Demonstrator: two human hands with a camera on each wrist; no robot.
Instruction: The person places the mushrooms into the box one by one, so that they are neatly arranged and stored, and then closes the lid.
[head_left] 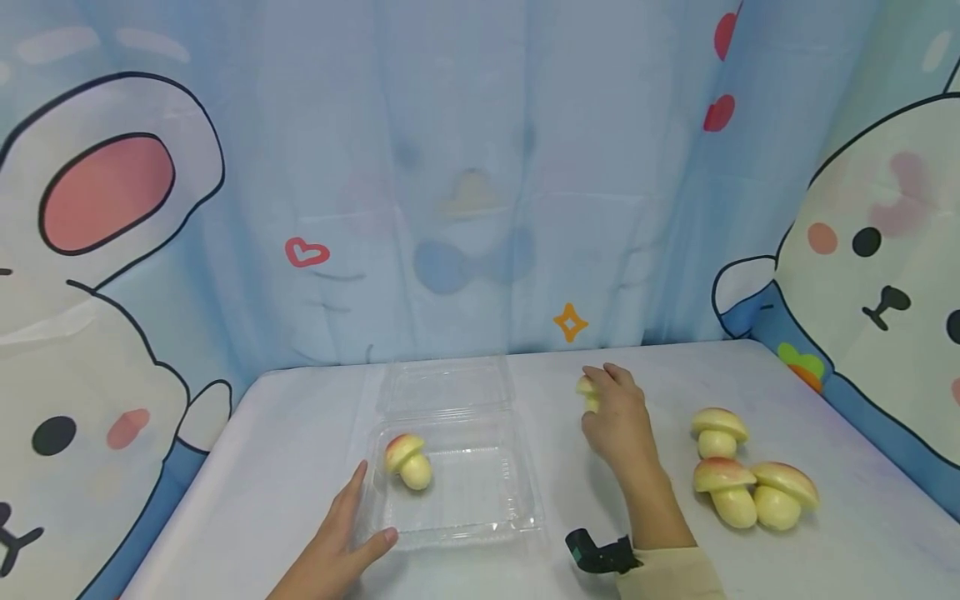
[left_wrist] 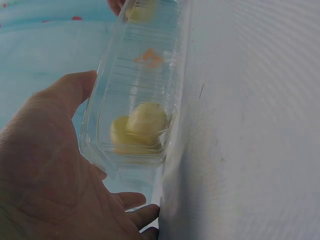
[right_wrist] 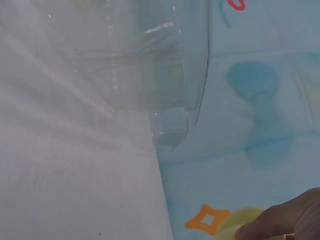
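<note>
In the head view my right hand point(head_left: 621, 421) pinches a toy mushroom point(head_left: 588, 393) over the back of the table, right of a clear plastic clamshell box point(head_left: 472, 496). The right wrist view shows the thumb point(right_wrist: 275, 220) against its pale yellow surface; the fingers hide much of it. The box lies with its lid point(head_left: 446, 390) folded back. Inside, at the left, rests one mushroom point(head_left: 415, 472) with a red-tinged yellow cap. My left hand point(head_left: 337, 533) is at the box's near left corner, its fingers extended along the side and its thumb by the front rim.
Three more toy mushrooms, one behind point(head_left: 717, 431) and two in front point(head_left: 727, 492) point(head_left: 778, 504), stand grouped on the right of the white table point(head_left: 300, 433). A cartoon-print curtain point(head_left: 465, 167) hangs behind the table. A black wrist camera point(head_left: 600, 553) sits at my right wrist.
</note>
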